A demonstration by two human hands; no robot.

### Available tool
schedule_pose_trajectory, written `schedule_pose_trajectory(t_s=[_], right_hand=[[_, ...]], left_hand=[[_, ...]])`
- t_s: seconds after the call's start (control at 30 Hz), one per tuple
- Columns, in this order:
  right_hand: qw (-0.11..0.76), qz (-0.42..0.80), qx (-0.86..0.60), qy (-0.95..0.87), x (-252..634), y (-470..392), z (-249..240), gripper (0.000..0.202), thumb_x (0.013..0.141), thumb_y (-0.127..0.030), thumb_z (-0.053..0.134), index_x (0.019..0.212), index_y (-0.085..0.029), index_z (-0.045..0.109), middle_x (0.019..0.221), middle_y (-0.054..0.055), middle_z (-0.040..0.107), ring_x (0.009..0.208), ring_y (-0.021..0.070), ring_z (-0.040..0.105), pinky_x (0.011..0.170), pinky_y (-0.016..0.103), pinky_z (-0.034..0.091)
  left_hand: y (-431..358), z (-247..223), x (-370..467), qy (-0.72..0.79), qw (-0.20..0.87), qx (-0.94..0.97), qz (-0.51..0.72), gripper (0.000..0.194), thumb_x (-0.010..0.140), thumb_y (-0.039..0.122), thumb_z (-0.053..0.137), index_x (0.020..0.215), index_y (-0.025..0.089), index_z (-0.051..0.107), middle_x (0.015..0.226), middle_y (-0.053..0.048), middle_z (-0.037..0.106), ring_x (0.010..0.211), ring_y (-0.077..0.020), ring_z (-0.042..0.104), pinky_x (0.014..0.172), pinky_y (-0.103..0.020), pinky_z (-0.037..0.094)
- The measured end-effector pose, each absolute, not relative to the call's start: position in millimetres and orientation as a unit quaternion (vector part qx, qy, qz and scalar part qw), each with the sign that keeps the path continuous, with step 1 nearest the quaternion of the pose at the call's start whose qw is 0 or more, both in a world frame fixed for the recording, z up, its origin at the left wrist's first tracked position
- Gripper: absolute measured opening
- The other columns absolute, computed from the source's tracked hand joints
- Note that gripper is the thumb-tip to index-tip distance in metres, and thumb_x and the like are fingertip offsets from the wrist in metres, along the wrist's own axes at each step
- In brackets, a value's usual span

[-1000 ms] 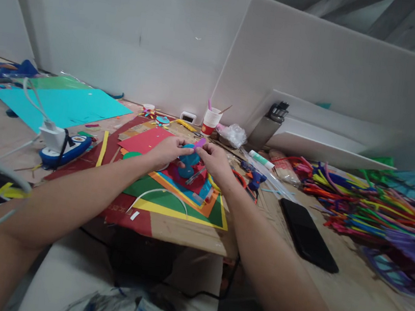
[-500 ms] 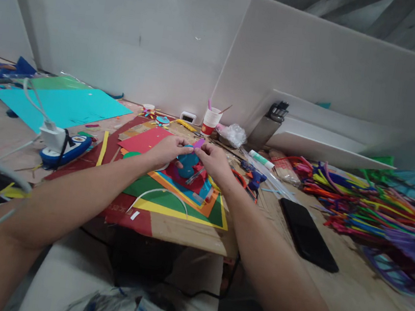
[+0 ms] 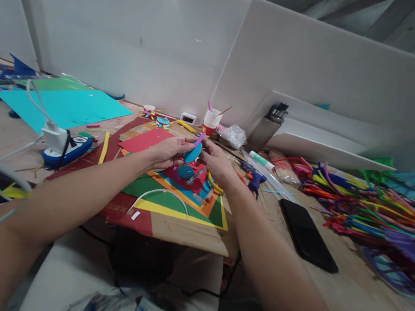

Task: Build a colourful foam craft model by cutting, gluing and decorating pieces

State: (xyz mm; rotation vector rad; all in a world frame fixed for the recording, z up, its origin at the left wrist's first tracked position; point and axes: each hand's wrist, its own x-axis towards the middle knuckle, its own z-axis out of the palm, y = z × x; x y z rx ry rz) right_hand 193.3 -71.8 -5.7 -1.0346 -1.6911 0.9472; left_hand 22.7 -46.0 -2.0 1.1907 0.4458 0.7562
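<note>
My left hand [image 3: 171, 152] pinches a small blue paper disc [image 3: 193, 154] at its left edge. A purple paper strip [image 3: 199, 139] sticks up from the top of the disc. My right hand [image 3: 216, 162] closes on the disc's right side, its fingertips partly hidden behind it. Below the hands, another blue disc [image 3: 185, 172] lies on red paper, with scissors [image 3: 196, 175] beside it. Under these is a stack of coloured sheets, with a green sheet [image 3: 141, 187] near the front.
A paper cup stack [image 3: 212, 120] stands at the back with sticks in it. To the right lie a black phone [image 3: 308, 235], a glue stick [image 3: 261, 160], a blue glue gun [image 3: 255, 179] and many pipe cleaners [image 3: 344, 195]. A blue-and-white power strip [image 3: 67, 151] sits left.
The blue disc with its purple strip has turned and tilted between my hands, showing its face more. My hands have moved slightly apart, uncovering the other blue disc below.
</note>
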Motion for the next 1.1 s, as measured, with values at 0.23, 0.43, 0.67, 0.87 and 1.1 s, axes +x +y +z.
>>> schedule_pose_trajectory(t_s=[0.23, 0.43, 0.67, 0.87, 1.1], right_hand=[[0.474, 0.394, -0.419, -0.667, 197.5, -72.3, -7.2, 0.029, 0.076, -0.045, 0.063, 0.091, -0.021, 0.056, 0.079, -0.002, 0.060, 0.069, 0.0119, 0.054, 0.065, 0.025, 0.044], [0.468, 0.347, -0.467, -0.664, 203.3, -72.5, -3.3, 0.026, 0.075, -0.043, 0.063, 0.083, -0.019, 0.056, 0.074, -0.003, 0.056, 0.064, 0.0110, 0.048, 0.061, 0.025, 0.040], [0.460, 0.307, -0.482, -0.679, 197.9, -72.7, -6.4, 0.036, 0.065, -0.049, 0.071, 0.079, -0.019, 0.054, 0.069, -0.003, 0.055, 0.062, 0.0115, 0.048, 0.058, 0.026, 0.039], [0.474, 0.285, -0.497, -0.669, 202.7, -75.1, 2.6, 0.032, 0.071, -0.046, 0.069, 0.082, -0.019, 0.054, 0.071, -0.002, 0.059, 0.063, 0.0125, 0.052, 0.059, 0.026, 0.041], [0.350, 0.087, -0.559, -0.747, 236.6, -76.5, 13.5, 0.008, 0.078, -0.021, 0.063, 0.082, -0.017, 0.068, 0.073, 0.001, 0.063, 0.067, 0.0137, 0.053, 0.063, 0.026, 0.038]], left_hand=[[-45.4, -2.6, 22.3, 0.227, 0.733, 0.549, 0.331, 0.032, 0.076, 0.035, 0.077, 0.100, 0.016, 0.067, 0.080, -0.004, 0.068, 0.065, -0.0119, 0.063, 0.047, -0.017, 0.047], [-34.6, -0.8, 19.5, 0.299, 0.679, 0.523, 0.419, 0.041, 0.084, 0.054, 0.062, 0.088, 0.013, 0.070, 0.085, -0.009, 0.071, 0.072, -0.0148, 0.065, 0.060, -0.024, 0.052], [-40.0, -8.0, 21.6, 0.264, 0.629, 0.620, 0.388, 0.040, 0.067, 0.042, 0.082, 0.095, 0.015, 0.072, 0.080, -0.004, 0.069, 0.063, -0.0112, 0.061, 0.058, -0.021, 0.047], [-37.2, -14.0, 22.5, 0.279, 0.630, 0.604, 0.402, 0.034, 0.067, 0.037, 0.081, 0.090, 0.013, 0.070, 0.076, -0.003, 0.068, 0.060, -0.0114, 0.061, 0.057, -0.024, 0.048], [-37.4, 3.3, 18.3, 0.279, 0.653, 0.525, 0.469, 0.023, 0.067, 0.024, 0.079, 0.083, 0.012, 0.066, 0.072, -0.002, 0.068, 0.061, -0.0122, 0.062, 0.063, -0.026, 0.051]])
